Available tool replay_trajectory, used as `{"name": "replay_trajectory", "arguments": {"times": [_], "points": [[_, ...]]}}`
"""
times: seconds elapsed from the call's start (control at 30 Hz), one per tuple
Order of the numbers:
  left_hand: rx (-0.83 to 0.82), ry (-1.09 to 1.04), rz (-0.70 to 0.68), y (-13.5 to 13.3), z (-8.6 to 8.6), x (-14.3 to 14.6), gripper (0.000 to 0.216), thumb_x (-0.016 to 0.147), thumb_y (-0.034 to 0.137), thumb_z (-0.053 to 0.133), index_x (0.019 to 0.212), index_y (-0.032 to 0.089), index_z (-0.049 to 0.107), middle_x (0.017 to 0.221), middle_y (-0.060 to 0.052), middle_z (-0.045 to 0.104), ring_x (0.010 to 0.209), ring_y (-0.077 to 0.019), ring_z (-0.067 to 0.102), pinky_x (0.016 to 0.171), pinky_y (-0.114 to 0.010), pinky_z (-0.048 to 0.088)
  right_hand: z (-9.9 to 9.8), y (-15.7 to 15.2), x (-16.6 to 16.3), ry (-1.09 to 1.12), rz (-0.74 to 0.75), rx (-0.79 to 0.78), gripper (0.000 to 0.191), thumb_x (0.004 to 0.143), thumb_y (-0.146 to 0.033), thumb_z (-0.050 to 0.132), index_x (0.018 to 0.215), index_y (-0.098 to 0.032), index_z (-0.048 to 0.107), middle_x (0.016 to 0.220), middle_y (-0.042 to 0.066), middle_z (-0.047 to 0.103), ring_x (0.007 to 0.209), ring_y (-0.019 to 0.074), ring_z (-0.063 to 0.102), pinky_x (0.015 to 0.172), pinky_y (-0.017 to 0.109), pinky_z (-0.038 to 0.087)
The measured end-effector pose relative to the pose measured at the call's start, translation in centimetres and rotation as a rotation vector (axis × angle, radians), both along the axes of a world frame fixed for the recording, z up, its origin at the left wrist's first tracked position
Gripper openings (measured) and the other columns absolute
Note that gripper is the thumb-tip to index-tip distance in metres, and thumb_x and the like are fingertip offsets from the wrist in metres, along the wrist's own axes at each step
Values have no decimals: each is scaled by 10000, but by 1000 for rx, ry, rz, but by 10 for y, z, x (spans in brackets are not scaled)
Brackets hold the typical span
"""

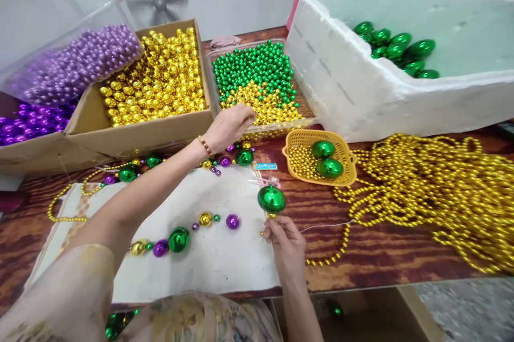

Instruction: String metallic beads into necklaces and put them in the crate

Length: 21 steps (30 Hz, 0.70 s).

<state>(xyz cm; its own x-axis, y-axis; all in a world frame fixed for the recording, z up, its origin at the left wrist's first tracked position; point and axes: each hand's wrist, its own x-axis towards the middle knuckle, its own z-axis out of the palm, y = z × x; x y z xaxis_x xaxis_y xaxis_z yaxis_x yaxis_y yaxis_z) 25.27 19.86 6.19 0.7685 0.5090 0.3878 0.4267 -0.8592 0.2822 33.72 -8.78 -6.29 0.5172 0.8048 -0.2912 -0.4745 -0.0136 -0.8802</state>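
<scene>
My left hand [233, 127] is over the front edge of a clear tray [309, 123] of small green beads [257, 63] and gold beads [277, 109]. Its fingers are bent together; whatever is between them is hidden. Lower right, my right hand [287, 237] pinches a thread just below a large shiny green bead [272, 199], with a bit of gold at the fingertips. From this hand a thin white thread [327, 225] runs right to the gold bead chain [344, 243]. Purple [232, 221], gold [205, 219] and green beads [179, 240] lie in a row on a white cloth [225, 261].
A cardboard box [140, 136] of gold balls and a tub [134, 53] of purple beads stand back left. A foam box [341, 96] holds green eggs. An orange basket [295, 173], small scissors [265, 182] and heaped gold chains [433, 187] are on the right.
</scene>
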Motion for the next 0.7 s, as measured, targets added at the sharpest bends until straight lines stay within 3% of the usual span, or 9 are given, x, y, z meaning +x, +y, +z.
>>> {"name": "replay_trajectory", "arguments": {"times": [0.1,0.23,0.33,0.43,0.53,0.6,0.7], "points": [[-55,139,-62,-36,-27,-42,274,1003,267,392,914,167,632,873,-62,629,794,-166,591,732,-273,458,-1,3,-2,-6,11,6,192,761,-331,773,748,-174,663,614,-1,635,528,103,539,506,205,403],[-14,498,-14,-69,-72,-87,305,979,172,348,937,156,649,941,-104,627,809,-200,577,710,-294,434,0,6,-6,-46,53,27,177,785,-325,746,742,-173,665,586,-2,626,524,103,535,498,200,399],[-1,614,23,-76,-91,-97,286,974,154,361,959,144,646,1021,-130,624,900,-243,569,742,-326,429,2,8,-9,-72,70,36,168,797,-318,733,745,-173,665,580,-3,625,524,101,535,502,198,404],[-47,608,80,-76,-97,-95,246,962,126,394,980,152,638,1056,-130,621,962,-248,560,756,-331,433,4,7,-10,-101,82,34,164,812,-316,720,752,-172,667,580,-4,623,526,99,535,509,197,409],[-132,502,127,-75,-95,-94,214,944,113,434,963,163,641,1034,-119,626,970,-234,567,774,-327,446,3,4,-10,-121,80,32,164,820,-317,711,754,-174,666,583,-5,623,527,99,531,507,197,409],[-271,297,158,-76,-89,-94,169,939,155,482,973,177,646,1034,-104,633,959,-218,581,804,-328,460,2,2,-11,-138,82,31,162,823,-316,706,753,-177,662,582,-6,623,529,100,528,508,197,410],[-741,-197,196,-83,-72,-94,137,914,279,579,999,190,640,976,-70,654,890,-193,635,794,-322,499,4,0,-12,-187,115,23,156,829,-316,696,761,-178,663,596,-1,630,538,107,540,513,204,417]]}}
